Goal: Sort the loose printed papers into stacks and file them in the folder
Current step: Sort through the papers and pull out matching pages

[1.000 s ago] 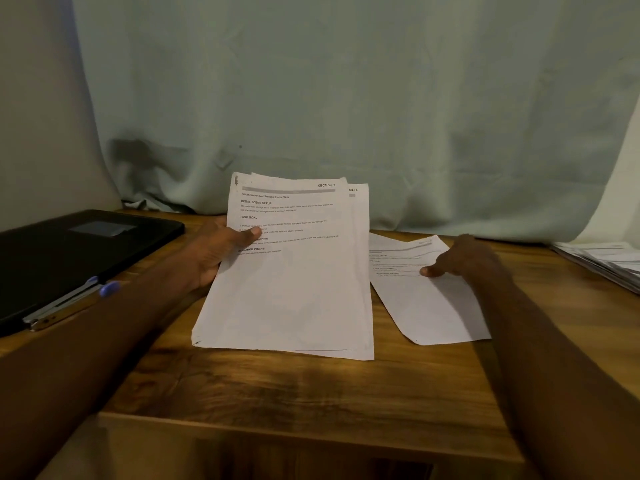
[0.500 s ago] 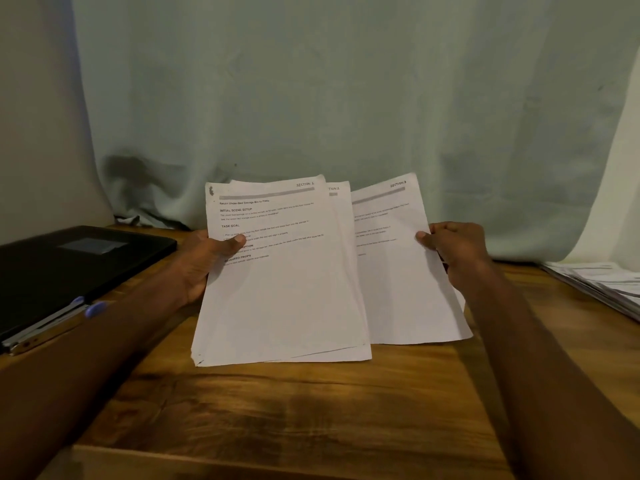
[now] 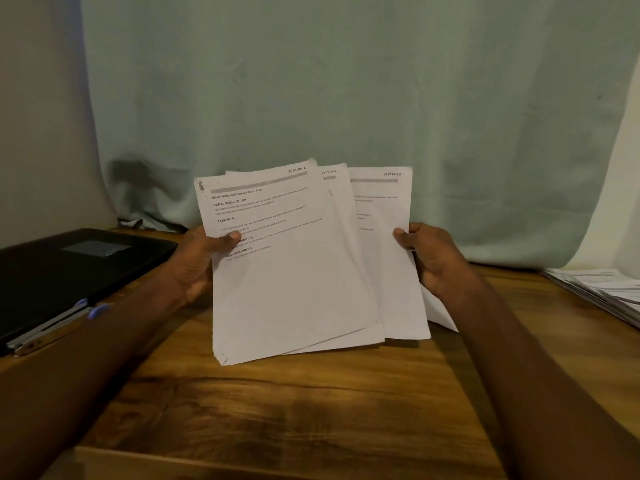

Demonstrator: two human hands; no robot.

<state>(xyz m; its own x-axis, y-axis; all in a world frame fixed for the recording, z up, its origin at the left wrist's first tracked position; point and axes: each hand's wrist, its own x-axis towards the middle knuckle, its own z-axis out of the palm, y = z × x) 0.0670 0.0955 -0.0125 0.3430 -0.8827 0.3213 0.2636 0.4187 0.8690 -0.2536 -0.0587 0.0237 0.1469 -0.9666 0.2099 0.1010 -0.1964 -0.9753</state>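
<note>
Your left hand [image 3: 197,261] grips a fanned sheaf of printed papers [image 3: 294,271], thumb pressed on the top sheet, raised above the tabletop [image 3: 294,403]. Your right hand [image 3: 433,254] pinches the rightmost sheet [image 3: 391,254] by its edge. The black folder [image 3: 69,271] lies closed at far left; another paper stack [image 3: 602,289] sits far right.

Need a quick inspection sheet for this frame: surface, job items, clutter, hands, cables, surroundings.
Surface: wooden table, grain visible.
Job's things: fanned printed sheets held up; another sheet at their right; black folder closed, far left; paper pile at right edge.
Clutter: blue pen by the folder.
Hands: left hand grips the fanned sheets; right hand pinches the right sheet.
Cables: nothing seen.
Surroundings: pale curtain behind.
</note>
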